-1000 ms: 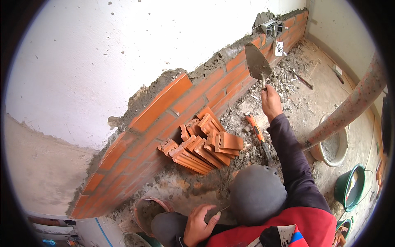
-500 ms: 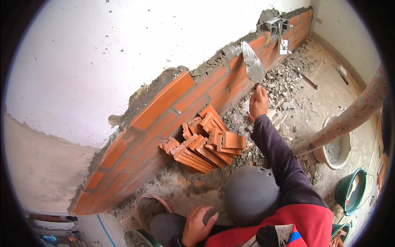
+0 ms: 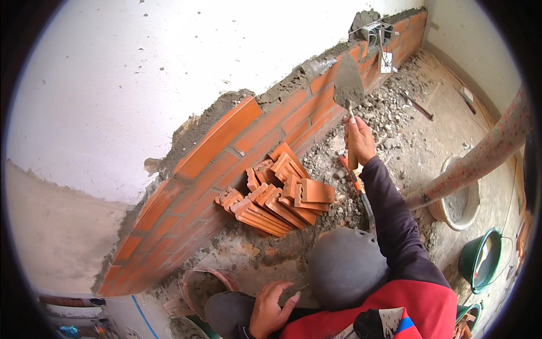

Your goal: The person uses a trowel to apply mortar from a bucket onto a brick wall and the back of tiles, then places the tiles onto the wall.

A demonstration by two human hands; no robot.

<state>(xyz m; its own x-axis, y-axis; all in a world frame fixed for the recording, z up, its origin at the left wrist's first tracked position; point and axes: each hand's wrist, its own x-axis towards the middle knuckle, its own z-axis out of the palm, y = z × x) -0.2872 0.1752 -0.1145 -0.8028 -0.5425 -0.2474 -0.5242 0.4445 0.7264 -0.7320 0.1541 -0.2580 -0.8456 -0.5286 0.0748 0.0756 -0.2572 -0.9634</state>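
My right hand (image 3: 360, 139) is wrapped round the wooden handle of a trowel (image 3: 348, 85). Its blade is raised beside the top of a low brick wall (image 3: 226, 172), where rough grey mortar (image 3: 291, 85) lines the edge against the white wall. My left hand (image 3: 271, 309) holds nothing; its fingers are stretched out next to my bent left knee (image 3: 228, 314). Grooved orange bricks (image 3: 279, 204) lie in a loose pile at the wall's foot. Beneath my right forearm is a tool with an orange grip (image 3: 353, 174), partly hidden.
Rubble (image 3: 389, 121) covers the floor beside the wall. A slanting pole (image 3: 468, 161) crosses the right side, over a pale mortar basin (image 3: 477, 212); a green bucket (image 3: 466, 263) stands nearer. Another bucket (image 3: 186, 288) sits by my left knee. Wires hang from an electrical box (image 3: 370, 34).
The trowel has turned, its blade now showing a dark mortar-coated face and its handle coming into sight. My right hand has shifted slightly right, uncovering the orange-gripped tool. My left hand stays put.
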